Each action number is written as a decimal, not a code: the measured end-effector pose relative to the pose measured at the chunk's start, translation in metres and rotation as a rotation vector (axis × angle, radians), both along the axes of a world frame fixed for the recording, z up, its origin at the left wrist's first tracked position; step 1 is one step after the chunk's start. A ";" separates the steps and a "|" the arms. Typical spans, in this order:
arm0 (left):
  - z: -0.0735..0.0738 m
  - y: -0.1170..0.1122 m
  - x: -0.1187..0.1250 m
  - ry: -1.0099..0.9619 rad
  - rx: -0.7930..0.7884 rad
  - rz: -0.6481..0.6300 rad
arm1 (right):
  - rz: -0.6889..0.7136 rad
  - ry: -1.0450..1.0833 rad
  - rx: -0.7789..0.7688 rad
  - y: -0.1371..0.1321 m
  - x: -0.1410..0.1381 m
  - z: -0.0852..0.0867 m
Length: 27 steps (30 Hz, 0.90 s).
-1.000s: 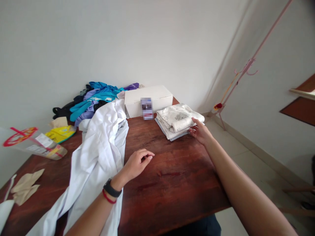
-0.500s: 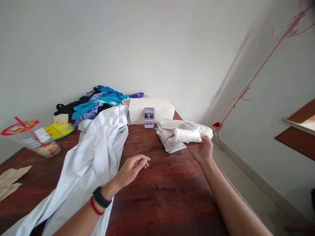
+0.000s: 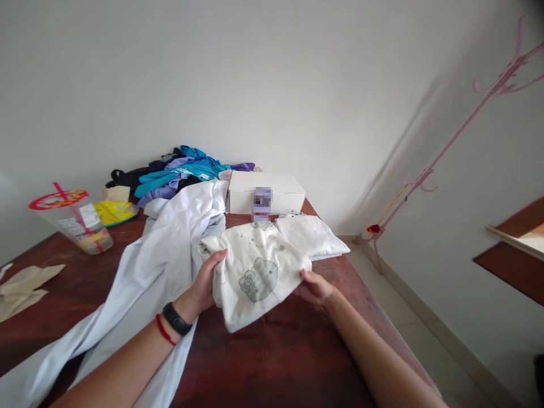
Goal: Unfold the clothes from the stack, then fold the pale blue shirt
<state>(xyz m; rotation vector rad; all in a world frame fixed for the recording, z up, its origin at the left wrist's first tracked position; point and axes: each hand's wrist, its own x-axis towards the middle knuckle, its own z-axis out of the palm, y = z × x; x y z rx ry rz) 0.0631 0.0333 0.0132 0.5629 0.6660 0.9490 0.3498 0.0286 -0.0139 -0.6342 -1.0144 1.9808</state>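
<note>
Between my two hands is a folded white printed garment (image 3: 250, 272) with a grey cat face and bow on it, raised a little above the table. My left hand (image 3: 204, 284) grips its left edge, thumb on top and fingers hidden underneath. On the other side, my right hand (image 3: 317, 288) pinches the right corner, thumb uppermost. Just beyond lies a folded white cloth (image 3: 312, 235). A long white garment (image 3: 157, 272) is spread to the left, partly under my left forearm.
A white box (image 3: 267, 184) stands at the back with a small blurred packet (image 3: 262, 204) before it. Left are a clothes pile (image 3: 178, 175), a yellow packet (image 3: 115, 212), a plastic cup with straw (image 3: 83, 226) and beige cloth (image 3: 29, 286). A pink coat rack (image 3: 459, 136) stands right.
The printed garment has come off the stack at the right toward me and turned, showing its cat face. My left hand, empty before, now holds its left edge.
</note>
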 end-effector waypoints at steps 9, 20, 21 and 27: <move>0.014 -0.002 -0.007 -0.014 -0.183 -0.052 | -0.054 -0.038 -0.208 0.012 -0.007 0.017; 0.012 0.006 -0.002 0.129 0.082 -0.072 | -0.164 -0.098 -0.066 0.011 -0.008 0.001; 0.013 0.007 -0.003 0.154 0.117 -0.045 | -0.168 -0.100 -0.056 0.011 -0.008 0.000; 0.016 0.004 -0.006 0.191 0.238 0.113 | -0.176 -0.068 -0.038 0.011 -0.004 -0.003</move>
